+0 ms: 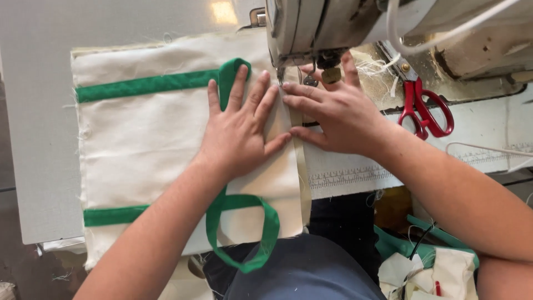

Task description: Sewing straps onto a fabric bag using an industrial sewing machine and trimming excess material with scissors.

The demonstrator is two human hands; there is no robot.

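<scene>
Coarse matt cream canvas bag panel [144, 139] with frayed edges, matt green woven cloth strap [244, 233], smooth grey matt bench [39, 111], glossy red plastic-handled metal scissors [425, 111] at right, worn painted metal sewing machine [333, 22] far side

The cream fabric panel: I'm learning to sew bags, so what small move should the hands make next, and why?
Probably ease the cream fabric panel forward under the sewing machine's presser foot: the left hand lies flat on it, and the right hand pins its tan edge strip by the foot.
</scene>
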